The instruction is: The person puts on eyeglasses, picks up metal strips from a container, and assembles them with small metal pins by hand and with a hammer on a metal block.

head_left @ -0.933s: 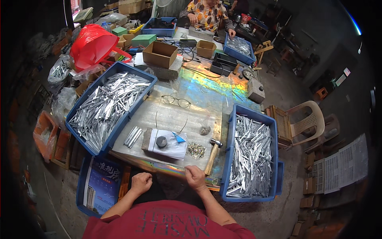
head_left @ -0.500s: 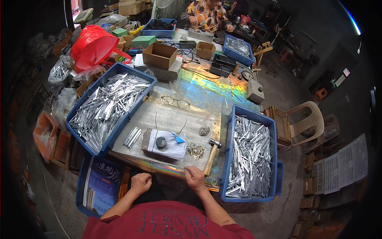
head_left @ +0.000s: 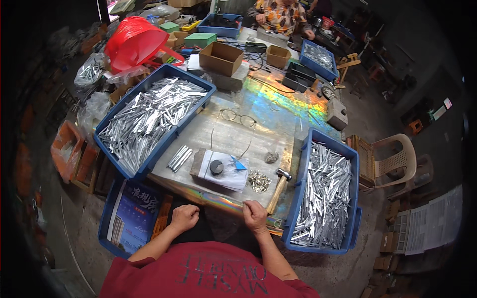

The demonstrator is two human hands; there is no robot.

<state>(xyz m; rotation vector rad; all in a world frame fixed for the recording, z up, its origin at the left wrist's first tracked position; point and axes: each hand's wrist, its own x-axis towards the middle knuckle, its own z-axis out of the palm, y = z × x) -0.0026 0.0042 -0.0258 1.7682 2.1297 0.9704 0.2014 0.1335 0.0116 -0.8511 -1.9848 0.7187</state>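
Note:
My left hand (head_left: 185, 217) is closed in a loose fist off the table's front edge, with nothing seen in it. My right hand (head_left: 254, 215), also curled closed, rests at that edge, left of the hammer. On the table (head_left: 191, 133) a block topped with white paper (head_left: 229, 175) carries a round dark grey piece (head_left: 216, 167) and a blue scrap (head_left: 238, 163). To its left lie several silver metal strips (head_left: 180, 159). On its right are a heap of small metal parts (head_left: 259, 182), a small clear bag (head_left: 271, 157) and a hammer (head_left: 279, 191) with a wooden handle.
Blue bins full of metal strips stand left (head_left: 149, 124) and right (head_left: 325, 198). Eyeglasses (head_left: 238, 117) lie mid-table. Beyond are an open cardboard box (head_left: 221, 58) and a red bag (head_left: 135, 44). A person (head_left: 281, 17) sits across; a plastic chair (head_left: 397, 161) stands right.
The view has swung slightly, so the table and bins appear farther right. Both hands keep their closed pose near the table's edge; nothing on the table has been moved.

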